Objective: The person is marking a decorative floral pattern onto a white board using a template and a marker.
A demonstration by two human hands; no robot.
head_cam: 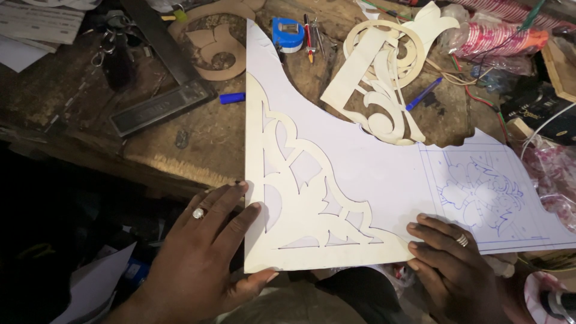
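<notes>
A cream cut-out corner stencil [300,198] with curved openwork lies on a large white sheet [384,174] that carries a blue pen drawing [480,195] at the right. My left hand [204,258], with a ring, presses flat on the stencil's left edge, thumb under its lower edge. My right hand [450,264], also ringed, rests fingers down on the sheet by the stencil's right tip. Neither hand grips anything.
On the worn wooden bench [198,144] lie a metal square [162,102], a blue tape measure [288,33], pens [423,95], a blue cap [232,98], keys [108,45], more cream scroll cut-outs [384,72], a brown cut-out [216,45], wires and plastic bags at the right.
</notes>
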